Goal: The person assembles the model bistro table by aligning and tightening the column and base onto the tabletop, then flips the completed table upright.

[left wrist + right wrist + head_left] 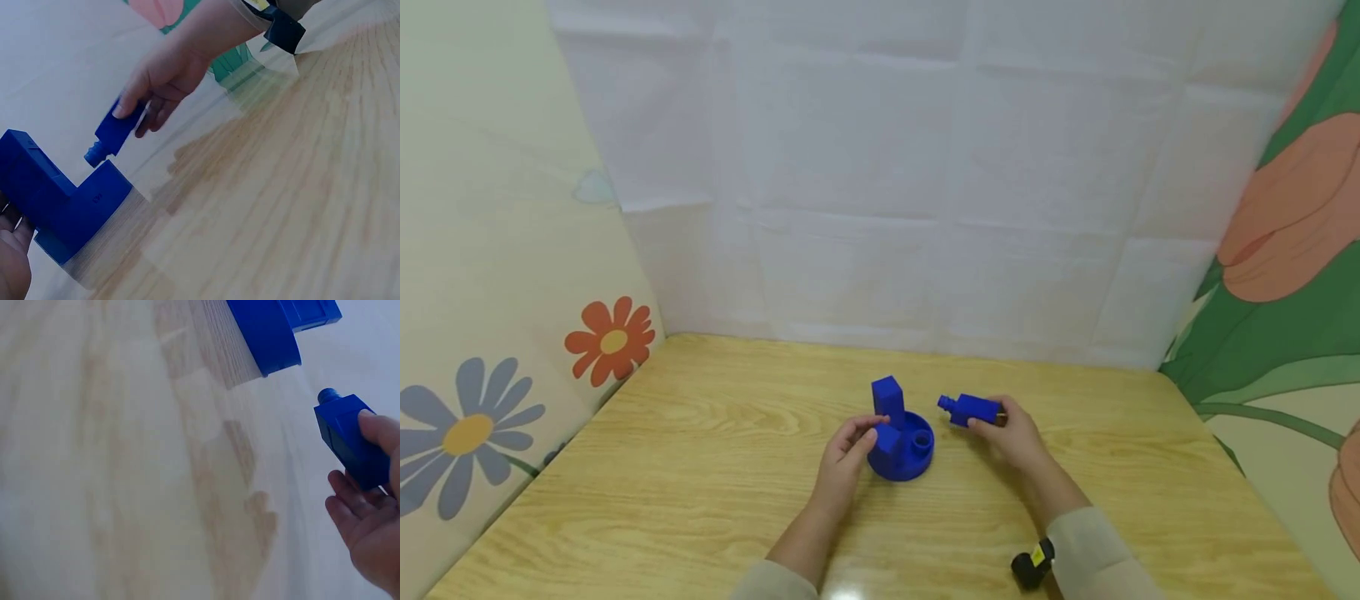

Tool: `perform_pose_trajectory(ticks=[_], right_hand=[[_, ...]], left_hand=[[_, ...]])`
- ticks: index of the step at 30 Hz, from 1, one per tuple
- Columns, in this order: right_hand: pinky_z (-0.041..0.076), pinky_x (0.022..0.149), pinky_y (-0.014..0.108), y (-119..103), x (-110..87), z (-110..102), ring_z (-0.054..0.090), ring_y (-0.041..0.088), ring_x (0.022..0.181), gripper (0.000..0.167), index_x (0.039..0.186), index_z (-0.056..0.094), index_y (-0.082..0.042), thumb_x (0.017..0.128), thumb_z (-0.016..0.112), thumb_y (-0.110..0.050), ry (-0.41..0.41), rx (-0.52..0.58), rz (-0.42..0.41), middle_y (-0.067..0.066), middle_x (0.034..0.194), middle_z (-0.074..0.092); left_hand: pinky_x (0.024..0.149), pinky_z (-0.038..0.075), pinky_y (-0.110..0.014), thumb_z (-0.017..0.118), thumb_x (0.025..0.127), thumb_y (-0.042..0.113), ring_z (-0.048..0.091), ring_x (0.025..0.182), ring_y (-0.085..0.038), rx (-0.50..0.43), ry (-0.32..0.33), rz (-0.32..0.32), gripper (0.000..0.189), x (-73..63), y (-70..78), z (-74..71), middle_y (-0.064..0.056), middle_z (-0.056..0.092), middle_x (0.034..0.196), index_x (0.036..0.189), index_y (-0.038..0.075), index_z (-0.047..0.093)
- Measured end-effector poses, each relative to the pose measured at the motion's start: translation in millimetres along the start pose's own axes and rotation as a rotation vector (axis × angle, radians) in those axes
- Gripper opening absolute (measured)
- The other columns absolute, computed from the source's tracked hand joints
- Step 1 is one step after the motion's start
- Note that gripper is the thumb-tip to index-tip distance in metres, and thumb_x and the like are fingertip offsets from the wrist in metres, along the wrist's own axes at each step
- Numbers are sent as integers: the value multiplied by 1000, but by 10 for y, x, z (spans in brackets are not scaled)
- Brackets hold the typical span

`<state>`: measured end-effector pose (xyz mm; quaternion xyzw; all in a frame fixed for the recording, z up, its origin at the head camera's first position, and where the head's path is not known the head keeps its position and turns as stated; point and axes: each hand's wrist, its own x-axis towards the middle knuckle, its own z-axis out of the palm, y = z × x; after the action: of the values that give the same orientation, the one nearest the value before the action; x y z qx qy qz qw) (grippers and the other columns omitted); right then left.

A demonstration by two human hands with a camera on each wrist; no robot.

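Observation:
A round blue base [910, 472] with a raised rim stands on the table. Two blue rectangular blocks rise from it: a rear block [888, 398] and a near-left block [888, 440]. An open round socket [921, 441] shows at the base's right. My left hand [842, 458] grips the near-left block between thumb and fingers. To the right, my right hand [1018, 437] pinches a third blue block [974, 409], held nearly level above the table. Its ridged, screw-like neck [328, 395] points left toward the base, with a gap between them.
The wood-grain table [737, 517] reaches back to a white sheet [850, 208]. Flower-printed walls flank it on the left and right. A black wrist camera [1032, 565] sits on the right forearm by the sleeve.

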<state>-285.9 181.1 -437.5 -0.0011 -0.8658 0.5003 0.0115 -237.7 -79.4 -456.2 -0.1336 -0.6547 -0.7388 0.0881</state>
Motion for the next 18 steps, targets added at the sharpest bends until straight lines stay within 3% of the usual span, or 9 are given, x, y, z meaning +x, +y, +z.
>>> perform_pose_trajectory(ticks=[8,14,18], right_hand=[[52,99,42,-144,-95,9,56,41,123,49,131,45,3,91,68,-15,22,197,-52,28,133,55],[50,100,43,-254,-141,29,58,40,121,52,133,41,1,91,69,-12,34,221,-86,28,131,58],[53,84,30,-304,-154,44,65,25,99,50,131,46,-1,88,71,-10,33,193,-125,26,120,65]], left_hand=[[92,48,-19,76,82,3,60,105,-10,119,18,-77,46,-10,22,47,-22,60,128,122,-4,55],[89,50,-18,75,82,2,60,109,-17,105,39,-89,48,-4,9,75,-21,56,129,126,-4,57],[91,48,-15,72,84,-1,59,110,-15,79,36,-72,48,15,-17,80,-24,55,132,129,-6,57]])
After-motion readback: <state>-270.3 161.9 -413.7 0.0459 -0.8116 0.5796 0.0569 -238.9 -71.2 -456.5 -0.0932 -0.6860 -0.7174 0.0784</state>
